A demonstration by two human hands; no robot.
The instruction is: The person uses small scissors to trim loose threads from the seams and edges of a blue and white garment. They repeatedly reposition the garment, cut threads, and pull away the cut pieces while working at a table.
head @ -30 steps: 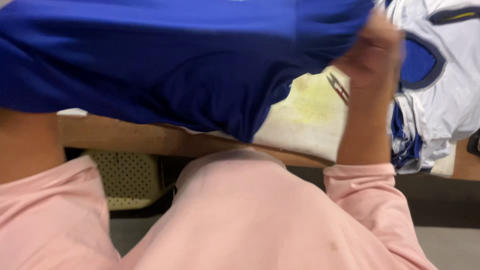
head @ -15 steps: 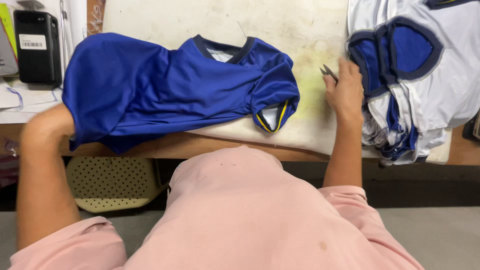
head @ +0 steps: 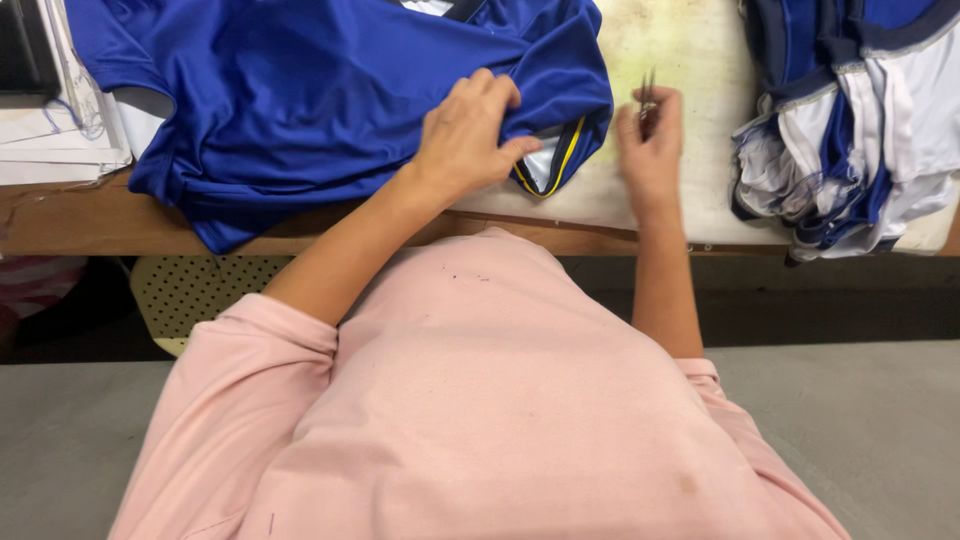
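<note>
A: State the position of the blue shirt point(head: 300, 90).

B: It lies spread on the worktable point(head: 690, 60), draped over the near edge at the left. Its sleeve end (yellow-trimmed cuff) points toward the middle of the table.

A: Left hand point(head: 465, 135)?

B: Closed on the shirt; the fingers pinch a fold of fabric just above the cuff.

A: Right hand point(head: 650, 140)?

B: Closed around small metal snips point(head: 647, 95), tips pointing up, just beside the cuff and not touching it.

A: Surroundings?

B: A pile of blue-and-white shirts point(head: 850, 120) sits at the right end of the table; a stack of papers point(head: 55, 140) sits at the left. The person wears a pink top point(head: 480, 420).
</note>
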